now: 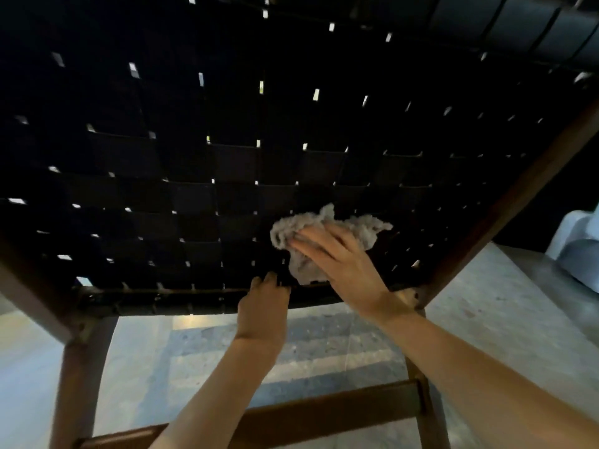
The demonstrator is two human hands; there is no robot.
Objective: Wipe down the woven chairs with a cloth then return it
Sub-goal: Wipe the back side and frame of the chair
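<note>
- I see the chair [227, 124] close up, its black woven straps filling most of the head view, with small bright gaps where they cross.
- The cloth [366, 228] is grey and crumpled. It lies against the weave low and right of centre, just above the front rail [181, 294].
- Its long axis runs side to side across the picture, roughly parallel to that rail. One ragged end points right toward the side rail [518, 202], a small tuft sticks up, and a flap hangs down toward the front rail.
- The right hand [337, 257] lies flat on the cloth and presses it against the straps. Its fingers [311, 236] are straight and spread, pointing up and left, and they are not curled round the cloth.
- The left hand [264, 306] is just left of the cloth and grips the chair at the front rail. Its fingers [269, 280] curl over the edge into the weave, and their tips are lost in the dark.
- The two hands are near each other but do not touch.
- Below the seat, a brown leg [77, 384] stands at the left, and a crossbar [324, 413] runs between the forearms.
- The floor [486, 319] is pale mottled stone.
- Something pale blue [577, 251] sits at the right edge; I cannot tell what it is.
</note>
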